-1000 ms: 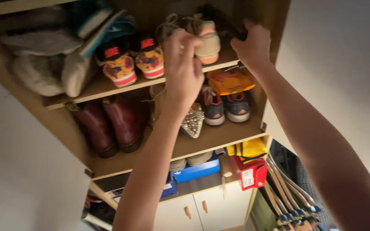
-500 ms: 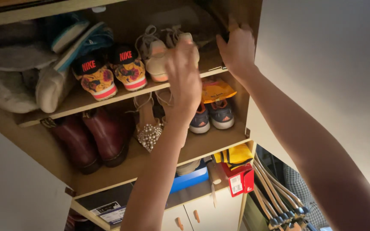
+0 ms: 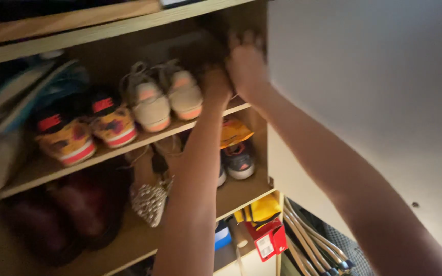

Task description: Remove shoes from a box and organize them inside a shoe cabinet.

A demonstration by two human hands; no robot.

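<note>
Both my arms reach up into the right end of a wooden shoe cabinet's upper shelf point(image 3: 129, 142). My left hand point(image 3: 216, 84) is in the dark corner just right of a pair of beige sneakers point(image 3: 167, 99) with peach soles. My right hand point(image 3: 246, 61) is higher and slightly right of it, fingers up against the cabinet's inner side wall. The corner is dark and blurred, so whatever either hand touches is hidden. Left of the beige pair stand two colourful sneakers point(image 3: 90, 130) with black tongues.
On the shelf below are dark red boots point(image 3: 72, 214), a studded pointed shoe point(image 3: 149, 202), grey-and-orange sneakers point(image 3: 239, 163) and an orange pouch point(image 3: 234, 130). Lower right hold a red box point(image 3: 267, 240), a yellow item point(image 3: 264, 209) and hangers point(image 3: 315, 248). A white door point(image 3: 364, 102) fills the right.
The view has swung right and up, so the shelves slid left. My left hand moved from the front of the beige sneakers to the dark right corner, close under my right hand.
</note>
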